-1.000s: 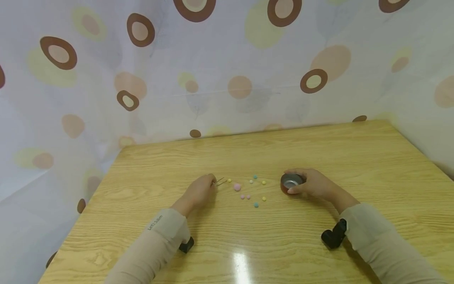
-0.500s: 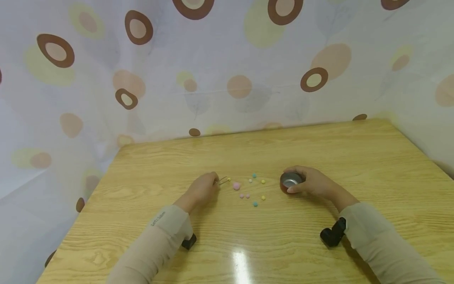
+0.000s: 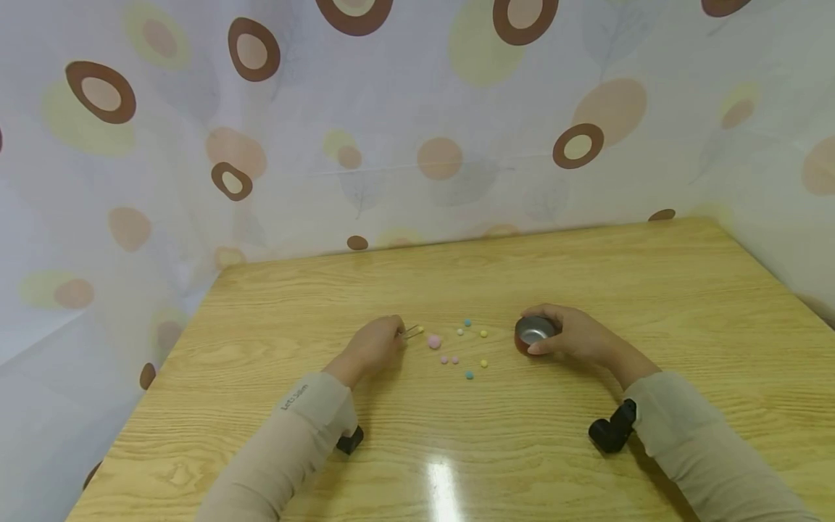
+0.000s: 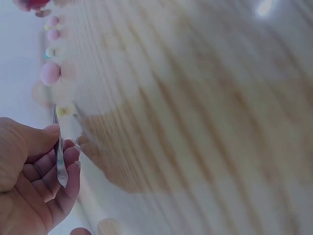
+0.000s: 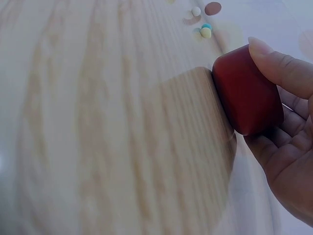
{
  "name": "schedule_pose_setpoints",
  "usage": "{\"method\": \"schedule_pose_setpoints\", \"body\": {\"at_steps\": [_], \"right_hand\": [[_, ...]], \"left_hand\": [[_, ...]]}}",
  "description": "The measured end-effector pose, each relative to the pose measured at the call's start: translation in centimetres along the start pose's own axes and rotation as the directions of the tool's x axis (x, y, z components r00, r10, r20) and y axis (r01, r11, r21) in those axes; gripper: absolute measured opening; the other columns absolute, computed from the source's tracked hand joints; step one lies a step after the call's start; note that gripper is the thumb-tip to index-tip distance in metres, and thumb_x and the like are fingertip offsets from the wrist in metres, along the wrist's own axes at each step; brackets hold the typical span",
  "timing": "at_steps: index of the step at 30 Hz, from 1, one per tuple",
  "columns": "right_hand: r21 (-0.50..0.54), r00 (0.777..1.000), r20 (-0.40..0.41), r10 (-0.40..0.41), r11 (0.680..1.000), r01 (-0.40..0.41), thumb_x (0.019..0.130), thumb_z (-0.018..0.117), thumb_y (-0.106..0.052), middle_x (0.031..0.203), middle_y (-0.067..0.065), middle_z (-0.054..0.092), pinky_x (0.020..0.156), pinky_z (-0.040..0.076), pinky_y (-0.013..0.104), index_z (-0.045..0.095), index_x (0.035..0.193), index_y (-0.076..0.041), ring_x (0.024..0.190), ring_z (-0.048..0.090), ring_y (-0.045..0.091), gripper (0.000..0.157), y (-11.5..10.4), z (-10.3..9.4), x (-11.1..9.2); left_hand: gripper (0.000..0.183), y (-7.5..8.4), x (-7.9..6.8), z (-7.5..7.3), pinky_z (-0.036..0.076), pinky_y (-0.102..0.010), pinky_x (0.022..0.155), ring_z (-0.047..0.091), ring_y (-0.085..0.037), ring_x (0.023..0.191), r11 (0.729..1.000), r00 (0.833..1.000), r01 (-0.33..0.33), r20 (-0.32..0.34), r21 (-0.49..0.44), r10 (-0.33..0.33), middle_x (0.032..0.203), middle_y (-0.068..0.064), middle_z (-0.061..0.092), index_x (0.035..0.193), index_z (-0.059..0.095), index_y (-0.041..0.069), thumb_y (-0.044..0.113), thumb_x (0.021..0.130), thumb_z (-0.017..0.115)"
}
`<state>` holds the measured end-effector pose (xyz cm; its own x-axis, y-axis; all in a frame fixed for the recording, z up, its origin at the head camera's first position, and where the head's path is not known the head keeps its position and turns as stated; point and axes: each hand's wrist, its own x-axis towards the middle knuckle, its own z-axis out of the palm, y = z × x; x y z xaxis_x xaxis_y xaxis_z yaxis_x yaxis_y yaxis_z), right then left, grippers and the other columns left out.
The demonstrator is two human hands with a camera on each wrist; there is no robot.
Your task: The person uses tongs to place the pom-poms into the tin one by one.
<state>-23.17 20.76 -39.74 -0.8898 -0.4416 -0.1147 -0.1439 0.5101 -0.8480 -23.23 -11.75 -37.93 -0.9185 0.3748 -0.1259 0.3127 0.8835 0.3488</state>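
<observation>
In the head view my left hand [image 3: 373,348] pinches a pair of metal tweezers [image 4: 60,164] between thumb and fingers. The tweezers' tips reach a small yellow bead [image 3: 420,330] on the table; whether they squeeze it I cannot tell. On the right, my right hand [image 3: 577,337] grips a small round bowl, red outside [image 5: 247,93] and bare metal inside, which stands upright on the table. Its thumb and fingers lie round the wall. Just right of the tweezers sits a larger pink ball [image 3: 434,341].
Between the hands lie several loose beads: small pink ones [image 3: 450,360], blue ones [image 3: 469,375], yellow ones [image 3: 483,334] and a pale one [image 3: 459,332]. The wood-grain table [image 3: 404,449] ends at a patterned cloth [image 3: 391,145] behind and at both sides.
My left hand has moved slightly right, bringing the tweezers' tips from just short of the yellow bead up to it. The right hand and bowl stay put.
</observation>
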Motion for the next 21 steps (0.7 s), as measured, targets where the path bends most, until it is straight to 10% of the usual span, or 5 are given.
{"method": "schedule_pose_setpoints", "body": {"at_steps": [21], "right_hand": [[0.021, 1.000, 0.007, -0.008, 1.000, 0.008, 0.070, 0.070, -0.030, 0.119, 0.016, 0.045, 0.085, 0.035, 0.042, 0.041, 0.125, -0.002, 0.105, 0.042, 0.029, 0.068, 0.02, 0.00, -0.08]], "left_hand": [[0.015, 0.19, 0.43, 0.10, 0.045, -0.031, 0.071, 0.053, -0.016, 0.079, 0.998, 1.000, 0.000, -0.012, 0.061, 0.001, 0.092, -0.007, 0.059, 0.096, 0.057, 0.003, 0.013, 0.088, 0.049]]}}
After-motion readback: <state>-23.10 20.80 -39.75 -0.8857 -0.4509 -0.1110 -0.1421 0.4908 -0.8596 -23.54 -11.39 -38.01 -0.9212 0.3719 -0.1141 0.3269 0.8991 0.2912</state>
